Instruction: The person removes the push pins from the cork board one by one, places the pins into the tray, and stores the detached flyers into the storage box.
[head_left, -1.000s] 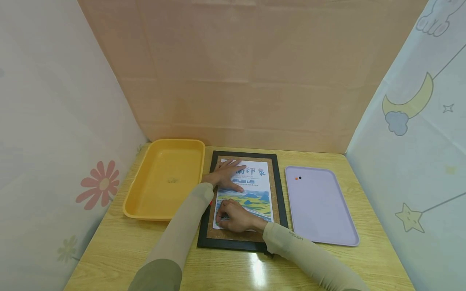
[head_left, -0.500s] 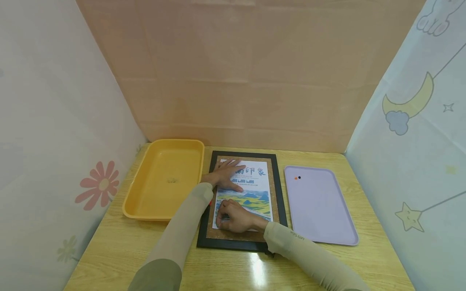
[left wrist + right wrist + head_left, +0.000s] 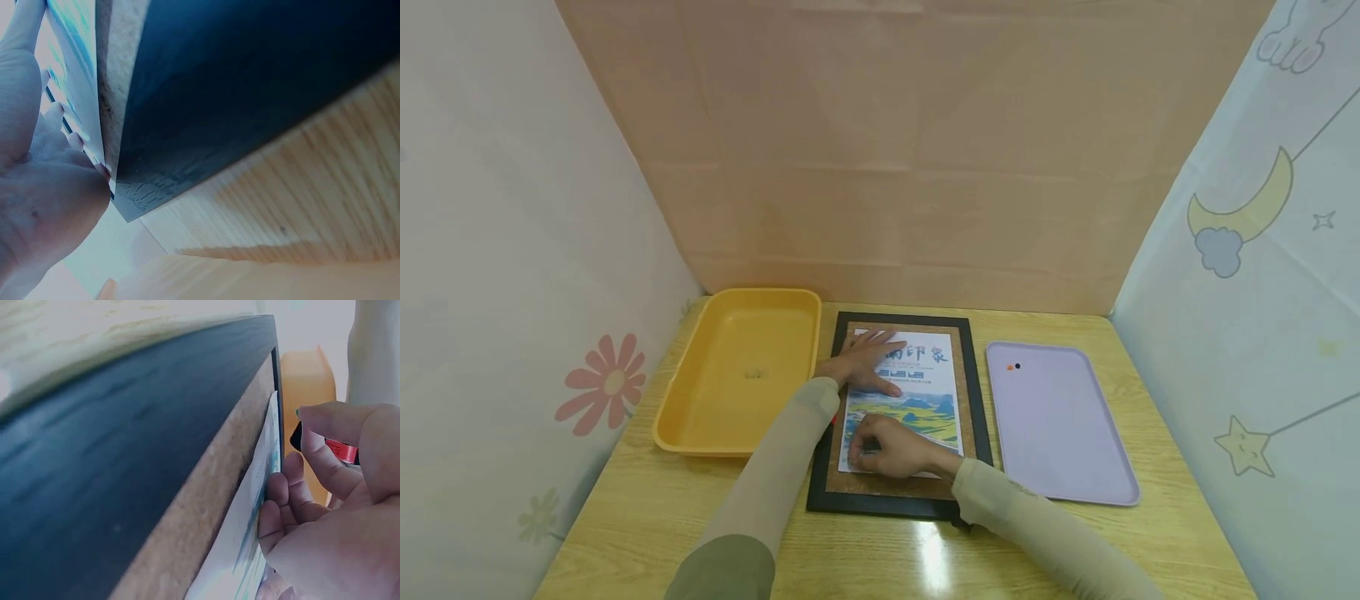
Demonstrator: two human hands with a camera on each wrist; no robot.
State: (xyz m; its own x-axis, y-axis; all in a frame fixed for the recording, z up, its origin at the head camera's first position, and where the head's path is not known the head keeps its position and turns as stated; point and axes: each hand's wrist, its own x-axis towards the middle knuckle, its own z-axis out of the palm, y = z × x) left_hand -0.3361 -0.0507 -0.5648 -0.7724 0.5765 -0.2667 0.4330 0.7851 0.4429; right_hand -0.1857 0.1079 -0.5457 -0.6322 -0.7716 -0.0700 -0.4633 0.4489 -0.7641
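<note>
A poster (image 3: pixel 932 410) with blue lettering and a landscape lies on a cork board (image 3: pixel 967 392) with a black frame (image 3: pixel 880 504). My left hand (image 3: pixel 865 367) rests spread on the poster's upper left. In the left wrist view, the frame's edge (image 3: pixel 250 75) fills much of the picture beside that hand. Over the lower left corner of the poster is my right hand (image 3: pixel 891 447). In the right wrist view its thumb and index finger pinch a tiny green pushpin (image 3: pixel 299 413), mostly hidden by the fingertips. The other fingers curl against the poster (image 3: pixel 250 506).
A yellow tray (image 3: pixel 737 304) stands left of the board, with a few small pale things (image 3: pixel 752 373) in it. On the right lies a lilac tray (image 3: pixel 1067 433) bearing an orange dot-like piece (image 3: pixel 1010 367) and a black one (image 3: pixel 1017 366). A black-and-red device (image 3: pixel 340 450) sits near my left wrist.
My right hand has shifted slightly to the right from the poster's lower left corner, its thumb and index finger still together. The left hand, poster and board have stayed in place.
</note>
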